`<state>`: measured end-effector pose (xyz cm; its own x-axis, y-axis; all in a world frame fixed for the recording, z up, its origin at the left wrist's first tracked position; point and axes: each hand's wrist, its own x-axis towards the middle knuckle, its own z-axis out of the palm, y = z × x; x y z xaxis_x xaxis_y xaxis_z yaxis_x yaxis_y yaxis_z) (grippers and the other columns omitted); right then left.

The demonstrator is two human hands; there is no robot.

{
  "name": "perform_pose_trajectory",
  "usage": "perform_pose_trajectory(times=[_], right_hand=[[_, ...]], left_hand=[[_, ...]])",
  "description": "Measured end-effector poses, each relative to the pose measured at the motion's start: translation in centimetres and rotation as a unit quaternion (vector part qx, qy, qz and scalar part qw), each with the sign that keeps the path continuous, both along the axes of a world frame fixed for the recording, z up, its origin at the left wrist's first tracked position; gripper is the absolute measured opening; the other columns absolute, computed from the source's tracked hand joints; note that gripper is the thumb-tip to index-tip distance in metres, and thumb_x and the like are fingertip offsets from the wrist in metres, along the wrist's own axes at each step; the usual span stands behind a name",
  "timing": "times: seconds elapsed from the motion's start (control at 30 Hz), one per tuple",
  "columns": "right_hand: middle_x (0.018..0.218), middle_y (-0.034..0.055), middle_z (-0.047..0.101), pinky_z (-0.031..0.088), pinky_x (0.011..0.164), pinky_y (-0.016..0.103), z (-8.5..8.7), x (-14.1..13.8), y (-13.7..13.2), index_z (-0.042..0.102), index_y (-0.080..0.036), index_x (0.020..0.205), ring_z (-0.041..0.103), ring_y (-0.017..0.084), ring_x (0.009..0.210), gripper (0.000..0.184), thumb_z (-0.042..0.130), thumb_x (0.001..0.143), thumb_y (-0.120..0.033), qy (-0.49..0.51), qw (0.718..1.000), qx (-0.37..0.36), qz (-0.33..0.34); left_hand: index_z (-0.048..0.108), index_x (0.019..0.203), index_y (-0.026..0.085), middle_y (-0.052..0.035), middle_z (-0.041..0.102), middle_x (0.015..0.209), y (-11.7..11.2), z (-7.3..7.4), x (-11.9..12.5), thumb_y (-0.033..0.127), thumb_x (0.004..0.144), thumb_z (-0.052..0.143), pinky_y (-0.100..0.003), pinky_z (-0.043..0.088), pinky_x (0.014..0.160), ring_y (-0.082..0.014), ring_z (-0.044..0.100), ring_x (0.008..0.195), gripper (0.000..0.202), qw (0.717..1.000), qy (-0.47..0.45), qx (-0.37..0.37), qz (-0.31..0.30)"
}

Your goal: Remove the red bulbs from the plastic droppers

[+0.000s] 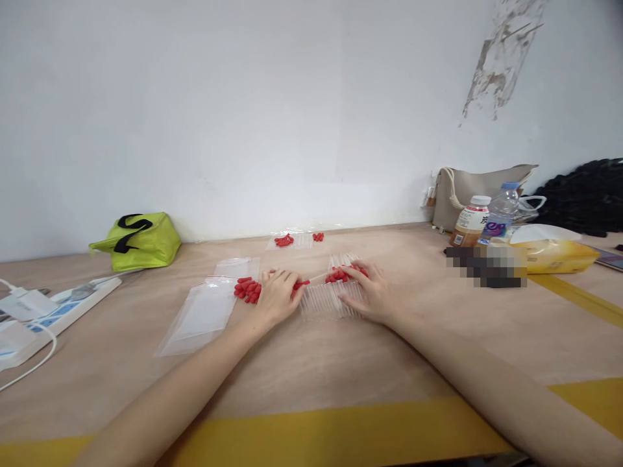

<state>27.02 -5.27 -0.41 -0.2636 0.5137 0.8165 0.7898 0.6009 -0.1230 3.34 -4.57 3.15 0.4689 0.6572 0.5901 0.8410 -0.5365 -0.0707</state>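
My left hand is closed, with a small red bulb-shaped piece showing at its thumb and fingertips. Beside that hand is a pile of similar red pieces, partly covered by it. My right hand has its fingers apart, reaching over a second group of red pieces. Its thumb rests at a row of thin clear tubes laid side by side between my hands. More clear tubes lie behind, under the red pieces. The right fingertips partly hide what they touch.
Clear plastic bags lie left of the pile. Further back are more red pieces on clear plastic. A green bag and a power strip stand left; bottles and a yellow tissue pack stand right.
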Motion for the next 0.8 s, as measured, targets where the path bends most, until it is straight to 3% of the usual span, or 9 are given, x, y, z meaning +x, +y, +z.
perform_pose_trajectory(times=[0.07,0.13,0.3,0.53,0.7,0.8], right_hand=[[0.118,0.0096,0.050,0.031,0.090,0.039,0.2,-0.5,-0.5,0.050,-0.022,0.118,0.044,0.024,0.107,0.052,0.056,0.073,-0.047,-0.052,0.998,0.003,0.035],[0.115,0.0073,0.053,0.027,0.094,0.041,0.3,-1.0,-1.0,0.052,-0.024,0.116,0.043,0.023,0.108,0.046,0.055,0.076,-0.045,-0.100,0.993,0.007,0.068],[0.089,0.0024,0.064,0.022,0.095,0.041,-0.5,-2.0,-1.2,0.058,-0.025,0.106,0.048,0.018,0.097,0.026,0.050,0.083,-0.034,-0.124,0.986,0.034,0.104],[0.071,0.0011,0.058,0.023,0.090,0.041,-0.8,-2.9,-1.3,0.062,-0.024,0.094,0.045,0.015,0.080,0.019,0.046,0.085,-0.030,-0.168,0.980,0.048,0.097],[0.070,0.0011,0.056,0.022,0.089,0.039,-0.6,-3.3,-1.5,0.063,-0.021,0.084,0.044,0.014,0.078,0.019,0.045,0.085,-0.028,-0.167,0.982,0.029,0.087],[0.069,0.0006,0.057,0.020,0.090,0.039,-0.6,-3.3,-1.7,0.062,-0.021,0.082,0.044,0.014,0.078,0.019,0.045,0.086,-0.027,-0.160,0.982,0.028,0.099]], left_hand=[[0.055,0.077,0.018,-0.0028,0.063,0.077,-1.5,-0.8,-1.0,0.027,0.083,0.045,-0.038,0.028,0.082,-0.0179,0.055,0.078,0.014,0.998,0.010,0.031,-0.046],[0.055,0.077,0.018,-0.0012,0.064,0.076,-2.5,-1.6,-1.5,0.024,0.083,0.046,-0.037,0.027,0.082,-0.0164,0.055,0.076,0.012,0.995,0.004,0.059,-0.080],[0.057,0.075,0.019,-0.0003,0.066,0.073,-3.1,-2.5,-1.3,0.023,0.082,0.050,-0.037,0.027,0.082,-0.0152,0.056,0.074,0.011,0.986,-0.025,0.101,-0.128],[0.059,0.077,0.019,-0.0001,0.067,0.076,-3.0,-2.4,-1.1,0.022,0.083,0.049,-0.038,0.026,0.084,-0.0149,0.056,0.076,0.012,0.986,-0.026,0.089,-0.142],[0.060,0.097,0.021,-0.0041,0.067,0.094,-2.7,-2.5,-0.9,0.030,0.083,0.051,-0.040,0.024,0.087,-0.0189,0.054,0.090,0.019,0.988,-0.020,0.071,-0.139],[0.062,0.092,0.023,-0.0015,0.067,0.093,-2.6,-2.6,-0.8,0.031,0.083,0.052,-0.039,0.025,0.087,-0.0181,0.054,0.091,0.016,0.986,-0.011,0.065,-0.155]])
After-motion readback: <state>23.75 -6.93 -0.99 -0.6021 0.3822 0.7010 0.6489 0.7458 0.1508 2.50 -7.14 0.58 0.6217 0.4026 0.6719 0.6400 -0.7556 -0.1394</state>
